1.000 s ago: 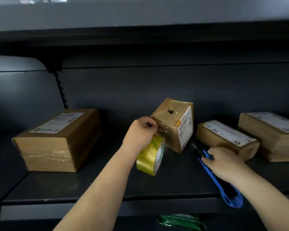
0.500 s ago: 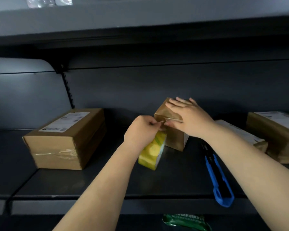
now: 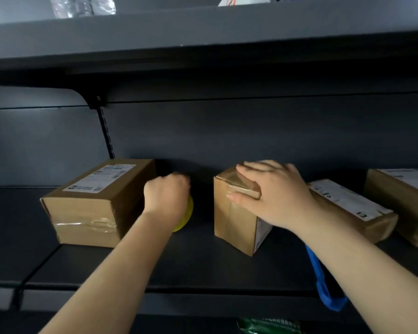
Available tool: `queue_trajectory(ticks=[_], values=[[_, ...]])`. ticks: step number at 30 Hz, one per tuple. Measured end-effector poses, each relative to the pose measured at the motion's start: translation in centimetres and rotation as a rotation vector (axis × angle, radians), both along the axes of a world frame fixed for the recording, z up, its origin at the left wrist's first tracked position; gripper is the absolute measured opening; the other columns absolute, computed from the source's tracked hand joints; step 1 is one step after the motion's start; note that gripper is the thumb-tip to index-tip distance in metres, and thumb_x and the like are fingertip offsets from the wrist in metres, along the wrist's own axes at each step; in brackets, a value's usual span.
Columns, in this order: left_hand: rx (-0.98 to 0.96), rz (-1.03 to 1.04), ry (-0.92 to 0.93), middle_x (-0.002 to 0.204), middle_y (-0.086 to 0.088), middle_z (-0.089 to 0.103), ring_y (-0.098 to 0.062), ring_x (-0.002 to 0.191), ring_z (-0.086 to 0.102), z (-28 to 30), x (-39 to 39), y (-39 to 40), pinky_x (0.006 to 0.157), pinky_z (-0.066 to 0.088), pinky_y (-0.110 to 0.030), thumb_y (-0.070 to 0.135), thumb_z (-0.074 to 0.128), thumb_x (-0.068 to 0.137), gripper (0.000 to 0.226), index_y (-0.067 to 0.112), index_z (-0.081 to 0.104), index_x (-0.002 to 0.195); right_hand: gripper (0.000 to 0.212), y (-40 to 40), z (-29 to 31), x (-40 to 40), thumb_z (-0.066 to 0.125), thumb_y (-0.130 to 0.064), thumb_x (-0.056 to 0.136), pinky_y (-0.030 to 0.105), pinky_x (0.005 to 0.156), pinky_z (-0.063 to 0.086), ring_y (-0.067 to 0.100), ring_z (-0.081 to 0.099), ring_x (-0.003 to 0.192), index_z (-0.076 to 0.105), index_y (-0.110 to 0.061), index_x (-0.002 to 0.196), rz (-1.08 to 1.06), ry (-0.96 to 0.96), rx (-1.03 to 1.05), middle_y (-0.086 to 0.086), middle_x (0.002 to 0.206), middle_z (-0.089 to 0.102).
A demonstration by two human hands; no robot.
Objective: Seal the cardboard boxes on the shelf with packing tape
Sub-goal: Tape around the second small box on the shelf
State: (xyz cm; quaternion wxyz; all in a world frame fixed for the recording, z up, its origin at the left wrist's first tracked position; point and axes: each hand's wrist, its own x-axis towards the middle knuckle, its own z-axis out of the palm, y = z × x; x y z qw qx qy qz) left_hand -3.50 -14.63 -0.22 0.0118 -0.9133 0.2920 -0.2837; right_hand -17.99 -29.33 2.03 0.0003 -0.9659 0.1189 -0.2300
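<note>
A small upright cardboard box (image 3: 232, 220) stands in the middle of the dark shelf (image 3: 198, 266), with clear tape across its top front edge. My right hand (image 3: 273, 194) lies flat on the box's top, fingers straight, thumb pressing the tape on the front face. My left hand (image 3: 165, 196) grips the yellow tape roll (image 3: 187, 214), which is mostly hidden behind the fist, left of the box and apart from it. A larger taped box (image 3: 92, 208) lies at the left. Two flat labelled boxes (image 3: 352, 210) (image 3: 405, 198) lie at the right.
A blue box cutter (image 3: 323, 285) lies near the shelf's front edge, partly under my right forearm. An upper shelf (image 3: 203, 32) overhangs, holding a plastic bottle (image 3: 82, 6). A green packet (image 3: 268, 325) shows below the shelf edge.
My left hand has pulled the tape roll left, away from the small box. My right hand has stayed on the box top, now pressing the tape down.
</note>
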Motion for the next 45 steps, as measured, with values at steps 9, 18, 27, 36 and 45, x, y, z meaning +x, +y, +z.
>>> queue_trajectory(ticks=[9,18,27,36,45], values=[[0.117,-0.149,0.101,0.11,0.004,0.063,-0.019,0.1,0.06,-3.9,-1.7,-0.7,0.073,0.049,-0.03,0.023,0.046,0.093,0.023,0.025,0.063,0.108,0.092,0.5,-0.1,-1.0,0.008,-0.083,0.071,0.04,0.104,0.019,0.011,0.019,0.138,0.023,-0.032,0.145,-0.023,0.012,0.0,-0.011,0.152,0.026],[-0.871,-0.725,0.327,0.116,0.001,0.066,-0.014,0.11,0.058,1.4,-6.8,-1.9,0.093,0.044,-0.029,0.04,0.04,0.088,0.043,0.02,0.062,0.118,0.054,0.7,0.4,-1.5,0.033,-0.052,0.09,0.036,0.108,0.02,0.01,0.027,0.137,0.037,-0.031,0.139,0.134,-0.019,0.055,-0.012,0.147,0.037],[-1.091,-0.77,0.716,0.14,0.013,0.04,0.002,0.135,0.022,-1.7,-7.6,-4.7,0.105,0.023,-0.006,0.022,0.052,0.093,0.041,0.022,0.047,0.134,0.068,0.2,-2.0,-0.9,0.075,-0.033,0.069,0.019,0.095,0.037,0.005,0.043,0.125,0.049,-0.029,0.132,0.063,-0.435,0.824,-0.014,0.139,0.044],[-1.168,-0.639,1.311,0.123,0.015,0.061,-0.007,0.116,0.054,-4.7,-8.8,-3.2,0.105,0.038,-0.039,0.074,0.048,0.07,0.069,0.043,0.043,0.131,0.055,2.0,-7.7,-1.6,0.075,-0.03,0.073,0.013,0.062,0.038,-0.005,0.055,0.09,0.051,-0.033,0.122,-0.028,-0.276,1.323,-0.022,0.1,0.062],[-1.21,-0.585,0.697,0.121,0.019,0.055,0.005,0.113,0.05,-2.9,-7.1,1.6,0.095,0.041,-0.017,0.07,0.03,0.083,0.064,0.034,0.036,0.135,0.085,1.6,-5.1,-5.7,0.061,-0.047,0.076,0.035,0.104,0.035,0.013,0.037,0.131,0.015,-0.032,0.146,-0.14,-0.316,0.909,-0.009,0.147,0.034]])
